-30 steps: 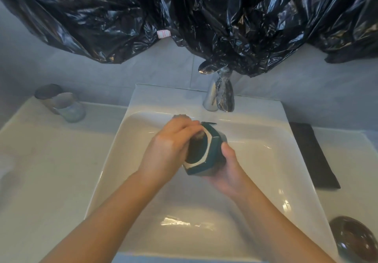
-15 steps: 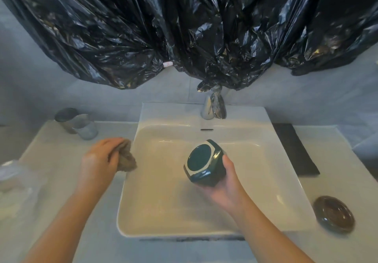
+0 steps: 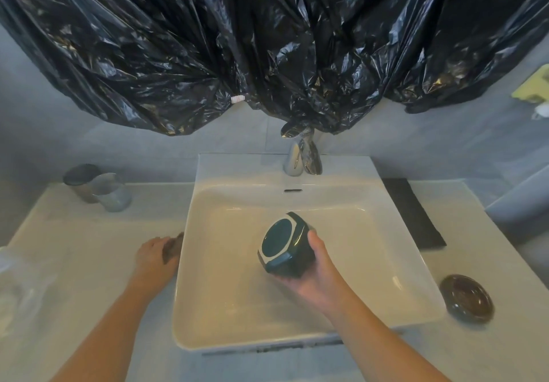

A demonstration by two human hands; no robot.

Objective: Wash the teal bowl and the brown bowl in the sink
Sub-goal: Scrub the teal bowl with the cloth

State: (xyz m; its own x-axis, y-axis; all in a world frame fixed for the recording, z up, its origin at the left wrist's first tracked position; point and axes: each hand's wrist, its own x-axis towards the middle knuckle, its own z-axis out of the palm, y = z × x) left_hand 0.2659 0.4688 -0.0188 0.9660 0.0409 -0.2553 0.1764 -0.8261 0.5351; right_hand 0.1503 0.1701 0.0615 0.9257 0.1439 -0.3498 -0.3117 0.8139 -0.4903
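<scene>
My right hand point(image 3: 315, 274) cups the teal bowl point(image 3: 286, 245) from below, above the basin of the sink point(image 3: 386, 248). The thumb lies along the bowl's right side and the fingers curl under it. The bowl is tipped on its side, with its mouth facing left and up at me. My left hand point(image 3: 153, 258) rests on the counter point(image 3: 89, 263) just left of the sink rim, fingertips closed on a brown pad point(image 3: 172, 248). The brown bowl point(image 3: 466, 298) stands upright on the counter to the right, well apart from both hands.

Teal bowl point(image 3: 285, 245) in right hand point(image 3: 316, 282), cloth point(image 3: 173, 247) in left hand point(image 3: 153, 255)
</scene>
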